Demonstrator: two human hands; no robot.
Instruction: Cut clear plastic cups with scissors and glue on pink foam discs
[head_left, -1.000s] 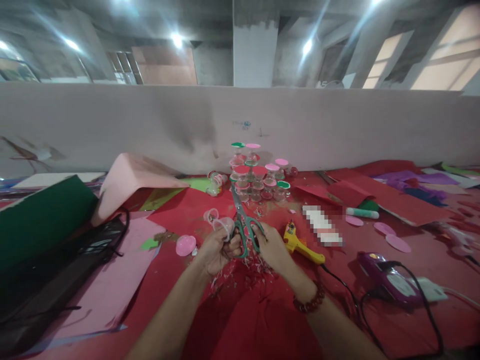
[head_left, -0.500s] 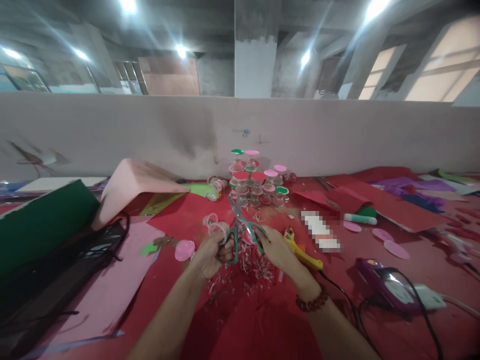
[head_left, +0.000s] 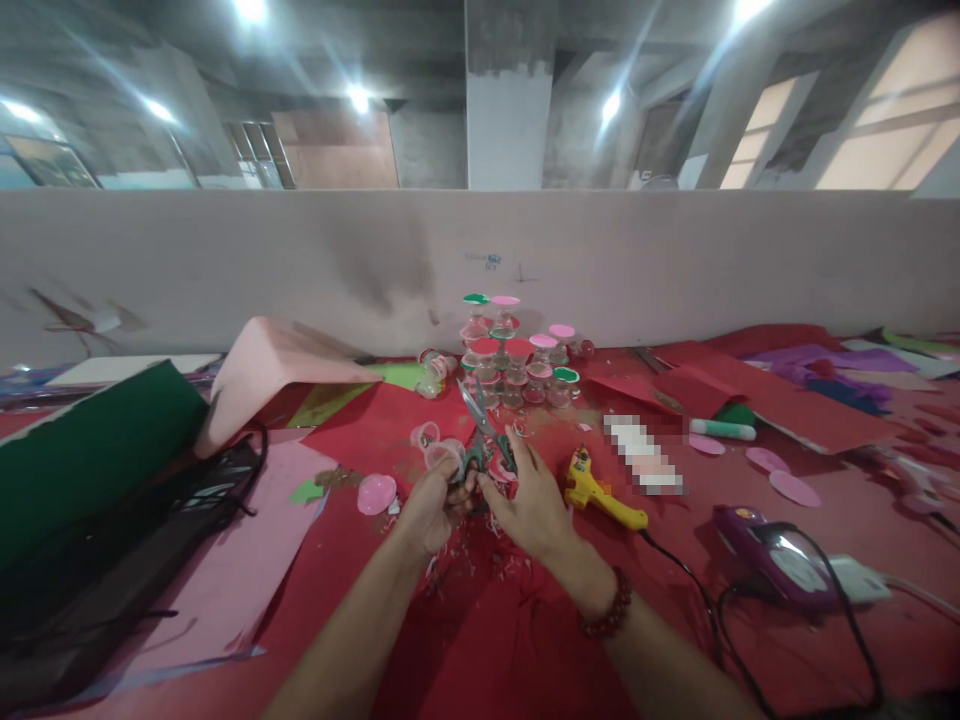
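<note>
Scissors (head_left: 481, 410) with green handles stand in front of me, blades partly spread and pointing away. My left hand (head_left: 435, 505) is closed around their left handle. Fingers stretched and thumb apart, my right hand (head_left: 534, 505) is at the right handle; whether it touches is hard to see. A clear plastic cup (head_left: 442, 455) shows just behind my left fingers; I cannot tell if they grip it too. Beyond the blades rises a stack of small clear cups (head_left: 514, 372) topped with pink, red and green discs. Paper scraps (head_left: 442, 570) lie below my hands.
To the right are a yellow glue gun (head_left: 606, 498) with a black cord, a purple device (head_left: 776, 555), a green-capped marker (head_left: 721, 429) and pink paper discs (head_left: 795, 489). A pink dome-shaped piece (head_left: 376, 494), a black bag (head_left: 172, 530) and folded card (head_left: 262, 370) lie left.
My right hand has loosened from the right scissors handle and its fingers have straightened. The scissor blades have come closer together. My left hand keeps its hold.
</note>
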